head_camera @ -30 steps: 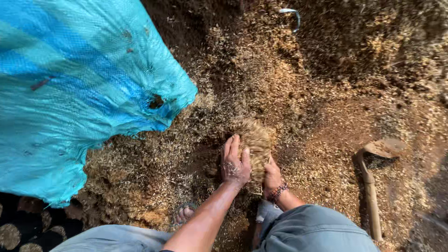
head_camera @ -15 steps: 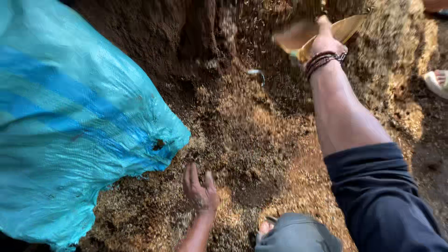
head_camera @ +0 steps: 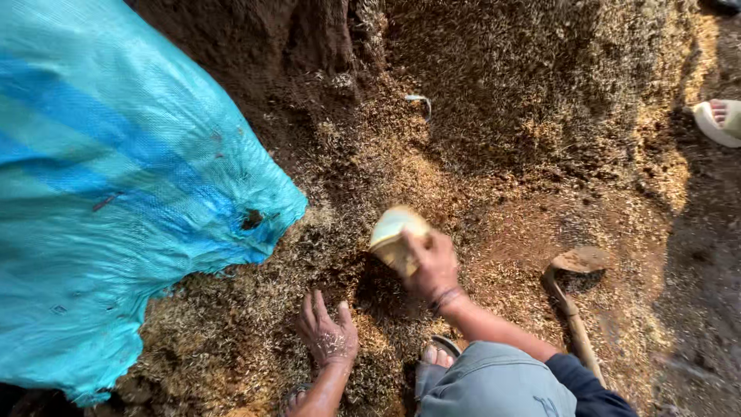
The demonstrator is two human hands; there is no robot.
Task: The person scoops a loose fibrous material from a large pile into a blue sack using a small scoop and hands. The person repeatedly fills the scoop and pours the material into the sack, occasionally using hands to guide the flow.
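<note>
My right hand (head_camera: 434, 266) grips a small pale scoop-like bowl (head_camera: 394, 233) and presses it down into a big heap of brown husk and chaff (head_camera: 463, 154). My left hand (head_camera: 328, 333) lies flat on the husk just below and left of the bowl, fingers spread, dusted with bits. A large turquoise woven sack (head_camera: 108, 201) with darker blue stripes bulges at the left, its corner about a hand's width from the bowl. My knee in grey cloth (head_camera: 494, 382) and a sandalled toe (head_camera: 436, 355) show at the bottom.
A hoe or spade (head_camera: 575, 297) with a wooden handle lies on the husk at the right. A small curved metal piece (head_camera: 421, 102) sticks out of the heap higher up. Another person's sandalled foot (head_camera: 718, 120) stands at the right edge.
My right hand has come down from high at the top of the view, still with the bowl, to the husk beside my left hand. A second ago both hands pressed on the husk together.
</note>
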